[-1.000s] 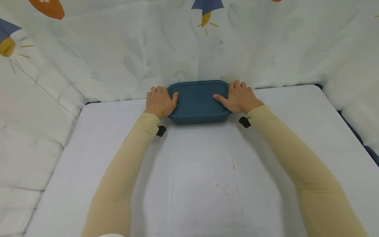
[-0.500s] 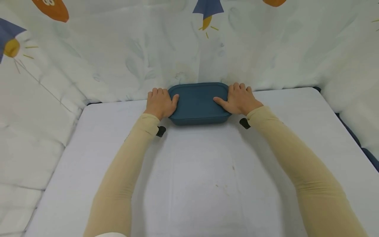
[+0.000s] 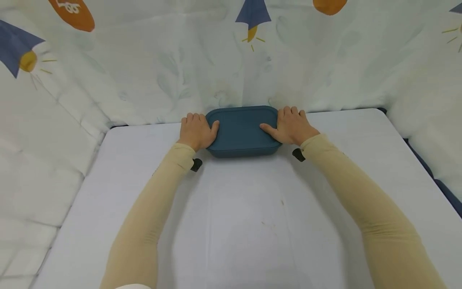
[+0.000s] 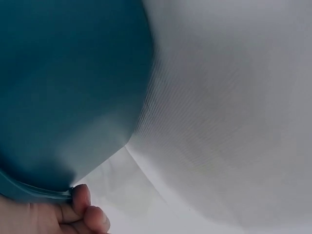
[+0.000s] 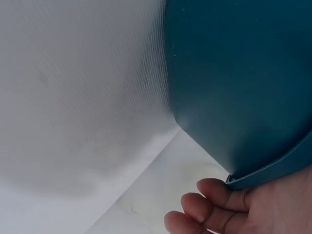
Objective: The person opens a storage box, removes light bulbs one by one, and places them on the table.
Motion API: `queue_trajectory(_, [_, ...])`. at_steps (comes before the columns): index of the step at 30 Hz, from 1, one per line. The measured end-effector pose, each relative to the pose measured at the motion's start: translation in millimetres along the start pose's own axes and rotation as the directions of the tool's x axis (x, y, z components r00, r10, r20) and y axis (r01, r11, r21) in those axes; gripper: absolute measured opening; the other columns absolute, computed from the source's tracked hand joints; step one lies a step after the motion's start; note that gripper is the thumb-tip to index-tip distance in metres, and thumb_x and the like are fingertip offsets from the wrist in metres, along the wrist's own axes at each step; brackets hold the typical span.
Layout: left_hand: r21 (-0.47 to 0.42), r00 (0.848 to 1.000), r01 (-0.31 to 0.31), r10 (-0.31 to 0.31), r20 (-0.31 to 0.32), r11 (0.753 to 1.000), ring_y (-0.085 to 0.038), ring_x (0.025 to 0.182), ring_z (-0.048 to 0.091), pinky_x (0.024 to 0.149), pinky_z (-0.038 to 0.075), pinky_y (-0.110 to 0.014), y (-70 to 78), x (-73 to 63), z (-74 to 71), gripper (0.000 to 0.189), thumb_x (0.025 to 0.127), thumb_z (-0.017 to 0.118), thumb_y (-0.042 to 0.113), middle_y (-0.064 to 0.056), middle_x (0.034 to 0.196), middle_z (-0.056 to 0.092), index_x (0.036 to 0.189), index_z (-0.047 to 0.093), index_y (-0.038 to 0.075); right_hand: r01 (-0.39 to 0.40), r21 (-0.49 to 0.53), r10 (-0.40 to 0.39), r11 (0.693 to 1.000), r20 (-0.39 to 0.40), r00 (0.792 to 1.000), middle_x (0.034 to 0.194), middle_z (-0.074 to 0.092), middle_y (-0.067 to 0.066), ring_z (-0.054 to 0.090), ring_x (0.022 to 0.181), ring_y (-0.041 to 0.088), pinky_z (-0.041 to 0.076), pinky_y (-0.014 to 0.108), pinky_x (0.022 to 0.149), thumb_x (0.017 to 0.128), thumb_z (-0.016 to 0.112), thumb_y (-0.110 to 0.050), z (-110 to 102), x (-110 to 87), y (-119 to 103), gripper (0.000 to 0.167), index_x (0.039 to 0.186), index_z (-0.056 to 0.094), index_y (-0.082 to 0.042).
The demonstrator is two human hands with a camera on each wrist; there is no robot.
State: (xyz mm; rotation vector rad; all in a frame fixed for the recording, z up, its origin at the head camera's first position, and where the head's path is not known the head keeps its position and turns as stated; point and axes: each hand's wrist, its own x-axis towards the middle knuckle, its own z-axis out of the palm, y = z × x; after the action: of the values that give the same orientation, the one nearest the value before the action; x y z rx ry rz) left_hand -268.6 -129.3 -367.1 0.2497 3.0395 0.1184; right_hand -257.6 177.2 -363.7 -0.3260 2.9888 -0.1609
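A dark teal lidded box [image 3: 243, 128], rounded at the corners, sits at the far edge of the white table. My left hand [image 3: 197, 130] holds its left end, thumb lying on the lid and the other fingers beyond the rim. At the opposite end my right hand [image 3: 291, 126] grips in the same way, thumb pointing inward over the lid. In the left wrist view curled fingertips [image 4: 90, 212] reach under the rim, beside the box's smooth side wall [image 4: 73, 87]. The right wrist view has fingertips [image 5: 197, 207] bent below the rim too, close to the wall [image 5: 239, 87].
A pale padded curtain [image 3: 202, 68] with printed blue and orange shapes rises right behind the box. More padding [image 3: 39, 172] lines the table's left side. The white tabletop [image 3: 249, 208] stretches between the two sleeved forearms, with a few faint stains.
The head view has tilted up slightly, so the curtain prints, box and hands appear lower. Both hands keep their hold on the box's ends.
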Motion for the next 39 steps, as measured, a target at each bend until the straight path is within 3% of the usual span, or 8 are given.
queue_trajectory(16, [-0.028, 0.992, -0.109, 0.110, 0.055, 0.994, -0.046, 0.126, 0.048, 0.110, 0.034, -0.058, -11.4, -26.1, -4.9, 0.067, 0.108, 0.027, 0.052, -0.030, 0.131, 0.058, 0.118, 0.056, -0.007, 0.059, -0.050, -0.053, 0.997, 0.106, 0.993, 0.126, 0.052, 0.025, 0.045, 0.122, 0.042, 0.037, 0.057, 0.102, 0.098, 0.029, -0.076, -6, -29.7, -4, 0.095, 0.136, 0.045, 0.010])
queue_trajectory(27, [-0.001, 0.991, -0.119, 0.119, 0.066, 0.993, -0.041, 0.121, 0.047, 0.108, 0.035, -0.055, -8.6, -46.4, -2.3, 0.068, 0.109, 0.025, 0.052, -0.027, 0.125, 0.055, 0.123, 0.052, -0.009, 0.068, -0.026, -0.067, 0.997, 0.057, 0.996, 0.109, 0.053, 0.017, 0.046, 0.107, 0.035, 0.037, 0.050, 0.092, 0.097, 0.032, -0.077, 0, -45.7, -2, 0.086, 0.119, 0.049, 0.004])
queue_trajectory(33, [-0.025, 0.991, -0.119, 0.120, 0.065, 0.993, -0.040, 0.116, 0.046, 0.106, 0.035, -0.054, -8.3, -56.9, -1.0, 0.065, 0.109, 0.026, 0.051, -0.025, 0.119, 0.056, 0.118, 0.052, -0.008, 0.076, -0.017, -0.075, 0.997, 0.036, 0.997, 0.105, 0.053, 0.018, 0.048, 0.103, 0.035, 0.037, 0.049, 0.088, 0.096, 0.033, -0.078, 4, -53.0, -3, 0.087, 0.115, 0.051, 0.005])
queue_trajectory(39, [-0.047, 0.992, -0.108, 0.111, 0.062, 0.993, -0.041, 0.121, 0.046, 0.109, 0.034, -0.055, -6.3, -66.3, 1.2, 0.067, 0.108, 0.027, 0.052, -0.026, 0.123, 0.056, 0.122, 0.051, -0.008, 0.071, -0.012, -0.071, 0.997, 0.043, 0.997, 0.104, 0.052, 0.017, 0.046, 0.102, 0.034, 0.035, 0.047, 0.087, 0.096, 0.031, -0.079, 5, -62.4, -4, 0.088, 0.115, 0.050, 0.005])
